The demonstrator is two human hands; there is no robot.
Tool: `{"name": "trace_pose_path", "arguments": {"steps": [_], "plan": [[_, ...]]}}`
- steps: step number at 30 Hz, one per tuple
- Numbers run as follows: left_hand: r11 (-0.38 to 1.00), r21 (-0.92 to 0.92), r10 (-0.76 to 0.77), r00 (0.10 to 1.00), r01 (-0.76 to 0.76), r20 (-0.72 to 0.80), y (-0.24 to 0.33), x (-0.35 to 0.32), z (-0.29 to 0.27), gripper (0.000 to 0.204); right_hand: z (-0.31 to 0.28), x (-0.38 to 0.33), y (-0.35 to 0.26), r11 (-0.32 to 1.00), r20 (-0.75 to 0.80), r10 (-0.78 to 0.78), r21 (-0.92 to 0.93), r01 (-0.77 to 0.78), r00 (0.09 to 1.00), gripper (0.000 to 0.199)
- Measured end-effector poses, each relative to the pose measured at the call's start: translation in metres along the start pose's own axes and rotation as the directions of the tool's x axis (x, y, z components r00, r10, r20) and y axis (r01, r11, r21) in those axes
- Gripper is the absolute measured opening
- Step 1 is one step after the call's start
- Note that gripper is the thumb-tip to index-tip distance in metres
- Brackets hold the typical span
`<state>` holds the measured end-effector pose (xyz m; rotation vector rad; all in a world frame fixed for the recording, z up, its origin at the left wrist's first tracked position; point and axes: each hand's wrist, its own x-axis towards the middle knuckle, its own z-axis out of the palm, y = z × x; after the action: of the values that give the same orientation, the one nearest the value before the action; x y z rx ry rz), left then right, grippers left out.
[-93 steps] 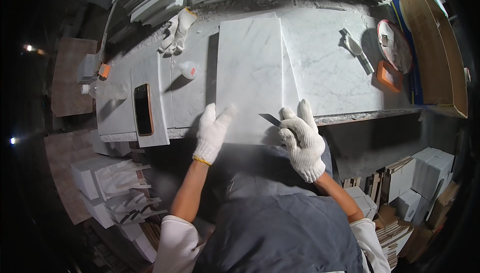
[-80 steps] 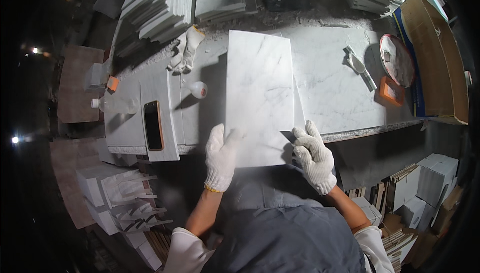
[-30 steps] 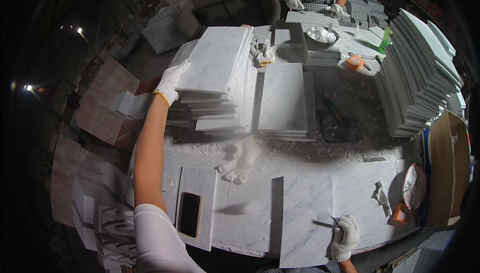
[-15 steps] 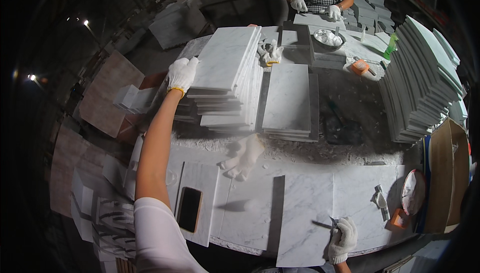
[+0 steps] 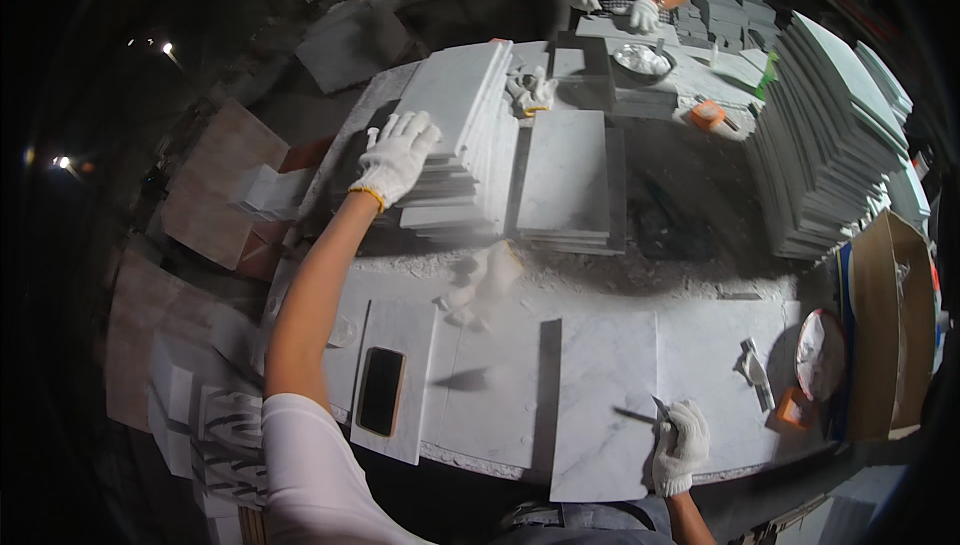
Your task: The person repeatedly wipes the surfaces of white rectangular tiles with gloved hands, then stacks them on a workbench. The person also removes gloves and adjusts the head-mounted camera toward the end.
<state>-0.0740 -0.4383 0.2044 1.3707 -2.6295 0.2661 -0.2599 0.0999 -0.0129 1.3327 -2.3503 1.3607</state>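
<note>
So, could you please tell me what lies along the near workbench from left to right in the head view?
Black phone → marble slab → right hand → small hand tool → round plate → cardboard box.

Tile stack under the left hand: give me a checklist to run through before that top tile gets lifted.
1. Left hand on the tile stack: ok, glove rests on the near left corner of the top tile.
2. Firm grip on the top tile: cannot tell, fingers lie flat.
3. Right hand free: not ok, it holds a small tool on the marble slab.
4. Stack tidy: not ok, lower tiles stick out unevenly.
5. Phone out of the way: ok, it lies on a separate tile nearby.
</note>
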Motion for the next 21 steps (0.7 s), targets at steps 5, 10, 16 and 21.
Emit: {"name": "trace_pose_path", "arguments": {"steps": [5, 10, 16, 21], "plan": [[0.71, -0.055, 0.676, 0.701, -0.702, -0.227, 0.081, -0.085, -0.025, 0.038, -0.005, -0.005, 0.003, 1.0, 0.053, 0.031, -0.001, -0.031, 0.998, 0.016], [0.582, -0.217, 0.783, 0.612, -0.784, -0.111, 0.146, -0.182, -0.08, 0.029, -0.003, -0.014, 0.006, 0.978, -0.02, 0.125, 0.171, -0.12, 0.992, 0.015], [0.705, -0.355, 0.675, 0.735, -0.614, 0.069, 0.142, -0.254, -0.118, 0.027, -0.045, -0.001, 0.029, 0.578, 0.038, 0.576, 0.688, -0.439, 0.817, 0.025], [0.814, -0.436, 0.522, 0.813, -0.385, 0.258, 0.123, -0.3, -0.13, 0.028, -0.155, 0.061, 0.082, 0.919, -0.11, 0.19, 0.371, -0.137, 0.976, 0.036]]}}
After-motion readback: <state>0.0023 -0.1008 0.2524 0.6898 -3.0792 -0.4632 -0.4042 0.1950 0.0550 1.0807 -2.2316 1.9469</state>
